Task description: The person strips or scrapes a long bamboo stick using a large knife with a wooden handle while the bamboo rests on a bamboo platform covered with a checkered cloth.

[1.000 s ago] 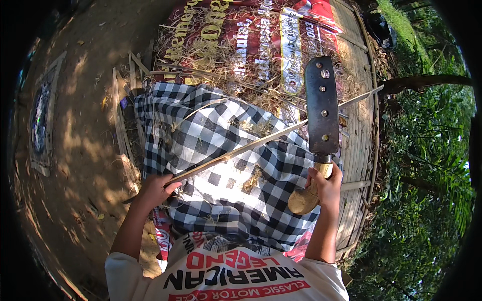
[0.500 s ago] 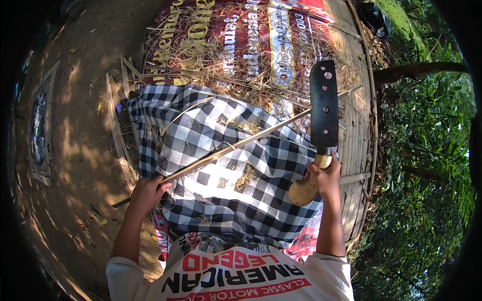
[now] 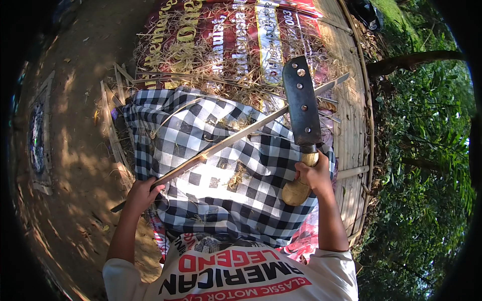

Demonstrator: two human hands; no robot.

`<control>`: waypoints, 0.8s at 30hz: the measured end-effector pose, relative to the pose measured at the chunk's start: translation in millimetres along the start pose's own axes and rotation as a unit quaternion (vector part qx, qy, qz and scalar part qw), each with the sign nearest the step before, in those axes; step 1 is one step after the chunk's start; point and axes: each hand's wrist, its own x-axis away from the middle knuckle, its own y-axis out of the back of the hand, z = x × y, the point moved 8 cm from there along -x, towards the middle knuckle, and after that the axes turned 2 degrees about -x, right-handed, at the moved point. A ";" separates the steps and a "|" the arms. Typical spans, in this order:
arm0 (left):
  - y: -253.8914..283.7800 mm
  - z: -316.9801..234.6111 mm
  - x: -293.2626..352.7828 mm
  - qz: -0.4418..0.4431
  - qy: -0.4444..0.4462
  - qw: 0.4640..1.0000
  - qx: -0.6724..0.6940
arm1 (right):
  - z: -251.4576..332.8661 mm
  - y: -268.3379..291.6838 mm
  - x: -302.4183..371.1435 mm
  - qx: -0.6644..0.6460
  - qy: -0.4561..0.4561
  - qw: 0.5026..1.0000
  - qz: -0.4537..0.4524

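My left hand (image 3: pixel 141 194) is closed around the lower left end of a long, thin bamboo strip (image 3: pixel 230 141). The strip slants up to the right across a black-and-white checked cloth (image 3: pixel 201 208) spread over my lap. In my right hand (image 3: pixel 318 174) is the rounded wooden handle of a broad, dark-bladed cleaver (image 3: pixel 303 118), blade pointing away from me. Several round copper-coloured spots line the blade. The blade crosses over the far part of the strip and hides a piece of it; whether the two touch, I cannot tell.
Curly shavings (image 3: pixel 186 65) lie over a red printed banner (image 3: pixel 226 10) beyond the cloth. Slatted bamboo (image 3: pixel 344 150) runs along the right side, with green plants past it. Loose strips (image 3: pixel 114 133) rest at the left, beside bare earth (image 3: pixel 75 125).
The cleaver has shifted left and its blade now leans left instead of standing nearly straight. The strip's far end shows broader past the blade. Both hands keep their hold.
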 end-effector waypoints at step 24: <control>2.4 -2.6 -6.7 -0.006 -0.013 1.000 0.010 | -5.0 -23.8 16.3 0.050 -0.012 0.999 0.010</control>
